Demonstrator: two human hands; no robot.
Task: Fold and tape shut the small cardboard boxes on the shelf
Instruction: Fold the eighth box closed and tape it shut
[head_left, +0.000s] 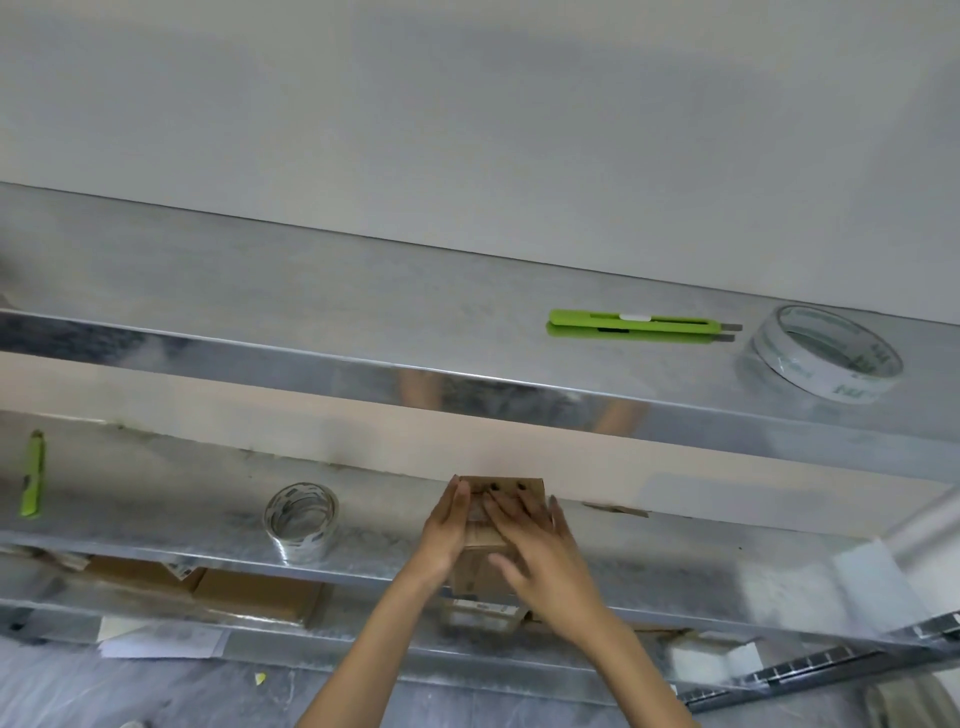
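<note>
desk: where was the box when this was shot?

photographer: the small cardboard box (478, 569) stood at the front lip of the middle shelf (156, 519), between both hands, low at six o'clock in the view.

desk: and the grip?

photographer: neither hand clenched anything. the left hand (447, 525) lay flat, fingers straight, against the box's nine o'clock side. the right hand (535, 545) was spread wide over the top, fingers reaching toward twelve o'clock, thumb down the near face.

desk: which step was that?

photographer: by my reading, pressing the top flaps shut or smoothing tape down. a pale sheen showed under the right fingers, but it was too blurred to call tape.

desk: how would it have been done well?

photographer: the left palm needed to brace that wall so the box could not skid toward nine o'clock. the right needed to push straight down and work out from the middle of the seam. thin card would likely buckle under a hard shove, so firm, even pressure suited it.

desk: supplies?

photographer: a tape roll (301, 522) sat at nine o'clock of the box, well apart, with a green cutter (32, 473) farther that way. a second tape roll (826, 358) and second cutter (634, 326) lay on the upper shelf (311, 291), toward one o'clock.
</note>
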